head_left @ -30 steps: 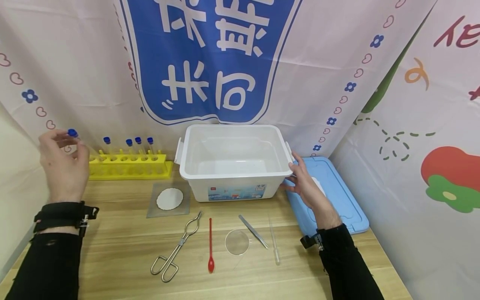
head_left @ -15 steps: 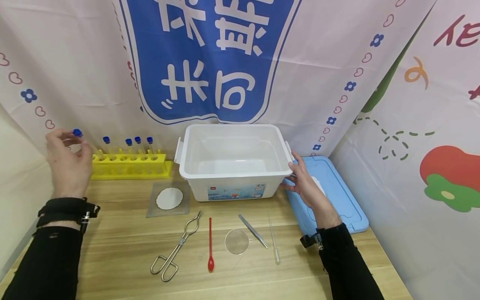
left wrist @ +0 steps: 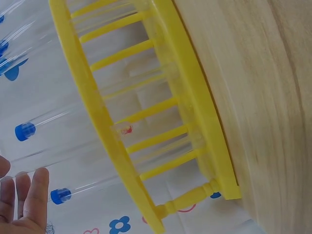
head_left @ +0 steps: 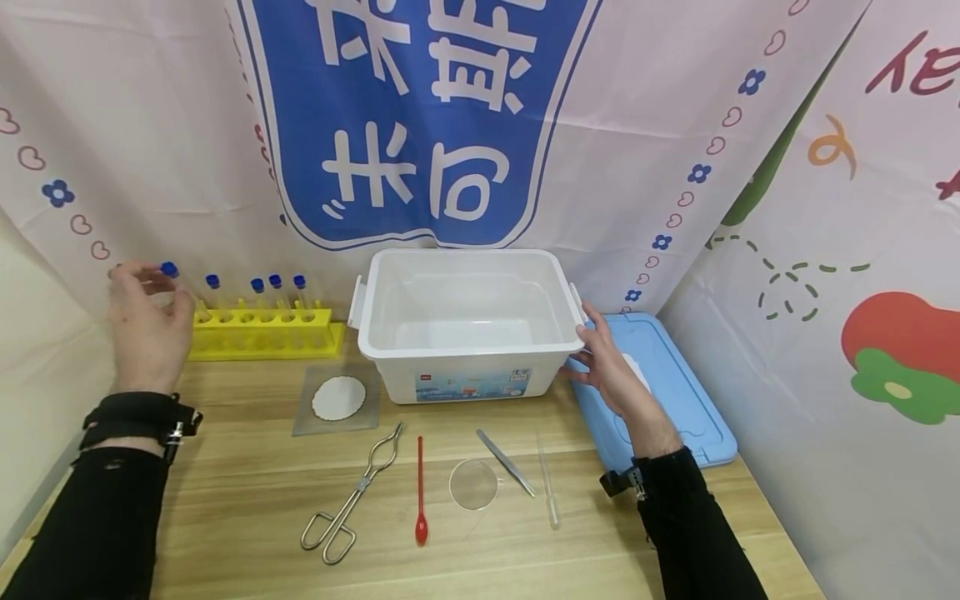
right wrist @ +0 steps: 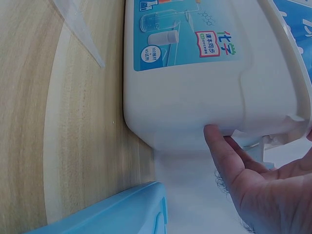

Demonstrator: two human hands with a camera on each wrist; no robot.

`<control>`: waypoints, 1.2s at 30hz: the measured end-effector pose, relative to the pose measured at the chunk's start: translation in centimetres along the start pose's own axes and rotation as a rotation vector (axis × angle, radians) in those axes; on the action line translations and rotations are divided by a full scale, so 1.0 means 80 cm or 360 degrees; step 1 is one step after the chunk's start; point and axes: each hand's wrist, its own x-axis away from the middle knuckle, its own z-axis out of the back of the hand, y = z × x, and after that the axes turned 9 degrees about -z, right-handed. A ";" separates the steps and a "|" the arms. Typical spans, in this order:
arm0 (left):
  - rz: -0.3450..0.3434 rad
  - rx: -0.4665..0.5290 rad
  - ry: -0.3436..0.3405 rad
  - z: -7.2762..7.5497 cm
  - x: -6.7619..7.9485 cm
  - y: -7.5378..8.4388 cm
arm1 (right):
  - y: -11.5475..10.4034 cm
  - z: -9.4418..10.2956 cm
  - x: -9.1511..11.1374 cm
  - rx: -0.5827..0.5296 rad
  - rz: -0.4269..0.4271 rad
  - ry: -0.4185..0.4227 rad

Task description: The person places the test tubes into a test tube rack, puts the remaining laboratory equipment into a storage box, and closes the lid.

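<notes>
My left hand (head_left: 150, 333) is at the left end of the yellow test tube rack (head_left: 262, 343). Between thumb and fingers it pinches a clear test tube with a blue cap (head_left: 169, 269). The left wrist view shows my fingertips (left wrist: 36, 195) on the tube, whose lower part reaches the rack (left wrist: 105, 124). Several other blue-capped tubes (head_left: 301, 287) stand in the rack. My right hand (head_left: 615, 371) holds the right end of the white plastic bin (head_left: 465, 358) by its handle. One finger (right wrist: 224, 153) presses the bin's side wall in the right wrist view.
A blue lid (head_left: 675, 392) lies right of the bin. In front are crucible tongs (head_left: 363, 483), a red spoon (head_left: 422, 500), a clear round dish (head_left: 474, 485), tweezers (head_left: 506, 462) and a dropper (head_left: 551, 492). A gauze pad with a white disc (head_left: 339, 397) lies left.
My left hand has moved right and slightly down with the capped test tube, closer over the rack's left end. The right hand stays on the bin.
</notes>
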 end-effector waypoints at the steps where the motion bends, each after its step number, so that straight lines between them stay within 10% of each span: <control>1: -0.0001 -0.0003 -0.0007 -0.001 0.000 -0.002 | 0.000 0.000 0.000 0.0004 0.0002 0.0000; 36: -0.0038 -0.0075 -0.0071 -0.032 0.004 -0.046 | -0.001 0.000 0.002 0.0015 -0.0008 0.0017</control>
